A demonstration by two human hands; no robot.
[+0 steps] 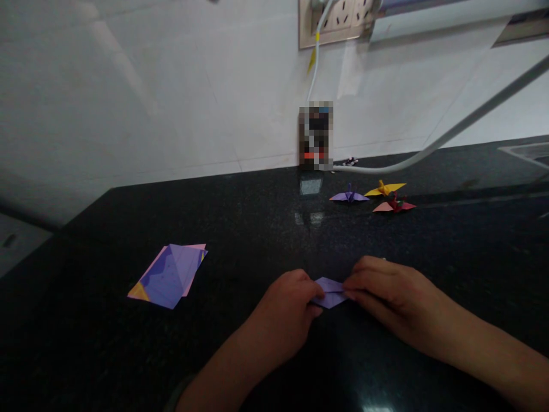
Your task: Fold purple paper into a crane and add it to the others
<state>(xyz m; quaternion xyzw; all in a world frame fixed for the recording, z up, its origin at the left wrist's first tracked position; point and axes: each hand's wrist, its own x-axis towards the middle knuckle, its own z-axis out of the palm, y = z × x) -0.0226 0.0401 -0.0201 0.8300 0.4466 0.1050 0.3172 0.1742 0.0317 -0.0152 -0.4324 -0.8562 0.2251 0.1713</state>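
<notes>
A small folded purple origami paper (329,285) lies low over the dark countertop, with a crease line across its middle. At its left end my left hand (288,306) is closed, thumb and fingers pinching the paper. My right hand (392,294) grips the opposite end between thumb and fingertips, hiding that corner. Beyond my hands, three finished paper cranes stand close together: a purple crane (350,196), a yellow crane (385,188) and a red-pink crane (395,205).
Sheets of purple and pink paper (165,277) lie stacked at the left on the black countertop (240,229). Against the white wall leans a pixelated upright object (316,134). A grey-white cable (450,134) runs to the right, below a wall socket (338,20).
</notes>
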